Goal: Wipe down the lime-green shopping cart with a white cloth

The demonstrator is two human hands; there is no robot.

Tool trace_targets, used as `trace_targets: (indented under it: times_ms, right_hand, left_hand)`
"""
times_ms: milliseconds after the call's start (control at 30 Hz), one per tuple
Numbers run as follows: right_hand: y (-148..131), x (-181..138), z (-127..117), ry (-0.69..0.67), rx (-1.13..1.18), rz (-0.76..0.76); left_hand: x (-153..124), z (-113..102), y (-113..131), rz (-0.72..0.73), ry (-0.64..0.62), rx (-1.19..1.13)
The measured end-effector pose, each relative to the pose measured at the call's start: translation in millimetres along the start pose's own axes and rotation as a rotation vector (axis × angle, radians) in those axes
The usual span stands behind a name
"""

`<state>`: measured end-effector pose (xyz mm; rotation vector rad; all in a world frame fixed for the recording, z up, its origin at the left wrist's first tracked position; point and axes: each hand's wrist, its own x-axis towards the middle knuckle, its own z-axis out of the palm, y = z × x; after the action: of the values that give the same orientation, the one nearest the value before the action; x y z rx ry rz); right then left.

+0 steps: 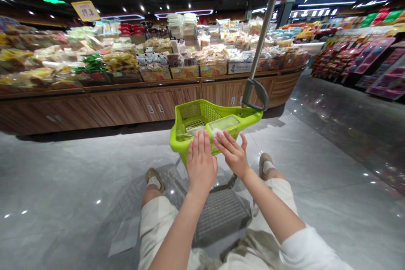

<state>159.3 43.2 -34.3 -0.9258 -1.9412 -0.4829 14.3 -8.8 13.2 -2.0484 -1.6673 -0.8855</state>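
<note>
A lime-green shopping cart basket (pixel 176 137) with perforated walls stands right in front of me, between my legs. My left hand (pixel 201 162) lies with straight fingers over its near rim; I see nothing held in it. Beside it, my right hand (pixel 236 154) presses a white wad, apparently a tissue (pixel 217 133), against the rim below a clear framed panel (pixel 225 122). The thumb of that hand sticks up, away from the other fingers. Part of the wad is hidden under the fingertips. Some see-through item shows inside the basket near my left fingertips, too unclear to name.
Behind the cart runs a wooden display counter (pixel 152 105) heaped with packaged food. A metal pole with a grey handle (pixel 262 97) rises at the cart's right end. Shelves of goods (pixel 340 57) stand far right. My shoes (pixel 155 178) flank the cart on a shiny grey floor.
</note>
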Motion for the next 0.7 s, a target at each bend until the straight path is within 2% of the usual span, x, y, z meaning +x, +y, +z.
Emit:
trace_targets:
  times_ms: [100, 167, 233, 333, 367, 433, 533, 567, 700]
  right_hand:
    - [22, -1, 0, 0.174, -0.057, 0.233]
    - [26, -1, 1, 0.265, -0.061, 0.362]
    - [19, 0, 3, 0.219, -0.028, 0.294]
    - [9, 0, 1, 0.052, 0.016, 0.024]
    - [10, 0, 0, 0.030, 0.012, -0.011]
    - [17, 0, -3, 0.076, -0.023, 0.072]
    - [23, 1, -2, 0.233, -0.079, 0.322]
    - [19, 2, 0, 0.240, -0.078, 0.326]
    - [-5, 1, 3, 0.061, -0.012, -0.001]
  left_hand:
    - [0, -1, 0, 0.001, -0.015, 0.008]
    - [0, 0, 1, 0.008, -0.016, 0.015]
    - [1, 0, 2, 0.010, -0.013, 0.018]
    - [1, 1, 2, 0.001, -0.007, 0.015]
    - [1, 1, 2, 0.000, -0.007, 0.014]
    - [1, 0, 2, 0.005, -0.006, 0.014]
    - [1, 0, 3, 0.010, -0.004, 0.021]
    - [1, 0, 3, 0.009, -0.008, 0.026]
    - [1, 0, 4, 0.004, -0.035, 0.055]
